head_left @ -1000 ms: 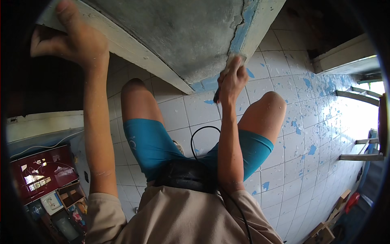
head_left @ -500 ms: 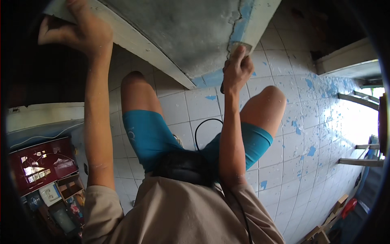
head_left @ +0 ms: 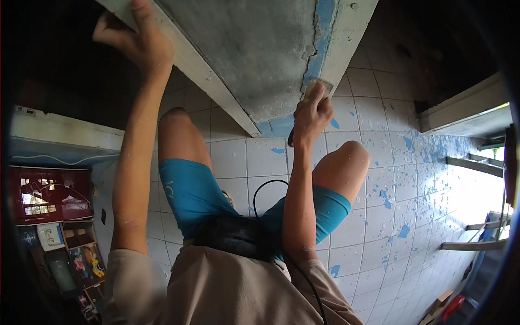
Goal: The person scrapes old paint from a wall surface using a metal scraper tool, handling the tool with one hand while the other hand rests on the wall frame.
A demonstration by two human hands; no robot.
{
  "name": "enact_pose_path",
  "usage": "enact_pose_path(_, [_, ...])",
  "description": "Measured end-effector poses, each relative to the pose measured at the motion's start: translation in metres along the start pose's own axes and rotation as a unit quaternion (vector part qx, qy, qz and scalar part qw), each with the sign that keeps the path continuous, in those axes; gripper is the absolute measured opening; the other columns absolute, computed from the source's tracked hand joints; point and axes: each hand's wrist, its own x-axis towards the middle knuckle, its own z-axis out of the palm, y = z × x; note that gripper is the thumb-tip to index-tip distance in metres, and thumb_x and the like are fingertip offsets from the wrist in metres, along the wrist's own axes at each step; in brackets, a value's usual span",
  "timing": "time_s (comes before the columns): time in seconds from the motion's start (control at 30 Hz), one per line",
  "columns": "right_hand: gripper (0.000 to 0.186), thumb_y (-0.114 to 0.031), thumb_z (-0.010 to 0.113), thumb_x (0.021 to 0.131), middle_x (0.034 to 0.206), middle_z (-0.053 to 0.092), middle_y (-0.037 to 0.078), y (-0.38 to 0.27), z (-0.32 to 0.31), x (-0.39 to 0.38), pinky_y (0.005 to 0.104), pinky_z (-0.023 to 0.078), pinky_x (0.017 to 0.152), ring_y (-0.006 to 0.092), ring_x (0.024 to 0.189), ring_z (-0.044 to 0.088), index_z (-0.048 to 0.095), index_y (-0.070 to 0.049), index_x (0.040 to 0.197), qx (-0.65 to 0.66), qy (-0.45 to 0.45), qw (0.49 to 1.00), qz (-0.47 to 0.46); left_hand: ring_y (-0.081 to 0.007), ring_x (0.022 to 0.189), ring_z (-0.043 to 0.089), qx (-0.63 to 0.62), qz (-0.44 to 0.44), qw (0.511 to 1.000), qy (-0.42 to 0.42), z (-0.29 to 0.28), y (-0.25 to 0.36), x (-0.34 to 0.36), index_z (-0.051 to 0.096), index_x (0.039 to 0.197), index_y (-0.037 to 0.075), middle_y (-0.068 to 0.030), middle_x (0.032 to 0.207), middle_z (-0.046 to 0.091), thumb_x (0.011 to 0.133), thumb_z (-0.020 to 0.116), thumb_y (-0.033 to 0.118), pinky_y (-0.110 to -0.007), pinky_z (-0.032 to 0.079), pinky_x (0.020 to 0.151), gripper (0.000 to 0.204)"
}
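Observation:
My right hand [head_left: 312,115] is closed round the dark handle of a paint scraper [head_left: 320,84]. The scraper's flat pale blade lies against a strip of blue paint [head_left: 312,67] along the edge of a grey wall panel [head_left: 254,59]. Beside the strip runs a pale board [head_left: 346,38]. Up at the left, my left hand [head_left: 146,46] grips a white wooden trim [head_left: 203,76] along the panel's other edge, with fingers on both sides of it. Part of that grip is hidden behind the trim. More blue paint shows at the panel's lower end.
Blue paint flakes [head_left: 404,231] are scattered over the white tiled floor [head_left: 346,216]. My bent knees flank the panel's lower end. A wooden ladder [head_left: 474,246] is at the far right. Low left, a shelf [head_left: 81,238] with small items stands near a dark red glossy panel [head_left: 54,189].
The scraper and my right hand have moved down along the blue strip. My left hand appears further right in the picture, still on the trim. The whole view has shifted slightly.

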Motion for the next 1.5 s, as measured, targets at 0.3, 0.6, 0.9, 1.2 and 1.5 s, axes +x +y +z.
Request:
enact_pose_path(0.3, [0.056, -0.043, 0.058, 0.111, 0.062, 0.049, 0.002, 0.007, -0.012, -0.01, 0.035, 0.038, 0.052, 0.0123, 0.055, 0.046, 0.055, -0.002, 0.074, 0.026, 0.011, 0.996, 0.084, -0.0253, 0.123, 0.047, -0.016, -0.035, 0.999, 0.013, 0.017, 0.016, 0.003, 0.03, 0.136, -0.001, -0.0211, 0.135, 0.043, 0.1, 0.076, 0.045, -0.044, 0.041, 0.11, 0.076])
enact_pose_path(0.6, [0.027, -0.022, 0.049, 0.111, 0.097, 0.063, 0.01, -0.007, -0.103, -0.029, 0.033, 0.054, 0.069, 0.0194, 0.082, 0.064, 0.055, -0.002, 0.128, 0.264, -0.069, 0.935, 0.226, -0.0294, 0.13, 0.045, -0.041, -0.041, 0.998, 0.025, 0.014, 0.02, -0.015, 0.029, 0.145, 0.001, -0.0219, 0.142, 0.042, 0.1, 0.074, 0.045, -0.048, 0.037, 0.113, 0.078])
enact_pose_path(0.9, [0.038, -0.015, 0.053, 0.112, 0.096, 0.057, 0.006, -0.084, -0.122, -0.093, 0.0312, 0.051, 0.054, 0.0138, 0.062, 0.057, 0.054, 0.004, 0.145, 0.243, -0.085, 0.951, 0.171, -0.0292, 0.13, 0.046, -0.045, -0.06, 0.997, 0.017, 0.018, 0.023, -0.015, 0.028, 0.146, 0.002, -0.0213, 0.144, 0.042, 0.1, 0.069, 0.056, -0.048, 0.035, 0.113, 0.082])
enact_pose_path(1.2, [0.057, -0.002, 0.068, 0.098, 0.089, 0.063, 0.01, -0.209, -0.05, -0.045, 0.0312, 0.047, 0.054, 0.0156, 0.06, 0.059, 0.055, 0.001, 0.153, -0.133, -0.25, 0.903, -0.324, -0.03, 0.132, 0.047, -0.083, -0.086, 0.993, 0.005, 0.023, 0.013, -0.021, 0.027, 0.146, 0.004, -0.0225, 0.148, 0.04, 0.099, 0.071, 0.058, -0.048, 0.038, 0.111, 0.084])
enact_pose_path(1.5, [0.057, -0.002, 0.073, 0.097, 0.084, 0.054, 0.012, -0.34, 0.034, -0.008, 0.0375, 0.047, 0.057, 0.0215, 0.06, 0.055, 0.058, -0.003, 0.151, -0.176, -0.167, 0.83, -0.502, -0.0376, 0.144, 0.043, -0.117, -0.053, 0.992, 0.01, 0.022, 0.014, -0.02, 0.026, 0.148, 0.005, -0.0274, 0.159, 0.032, 0.099, 0.074, 0.052, -0.052, 0.037, 0.117, 0.083])
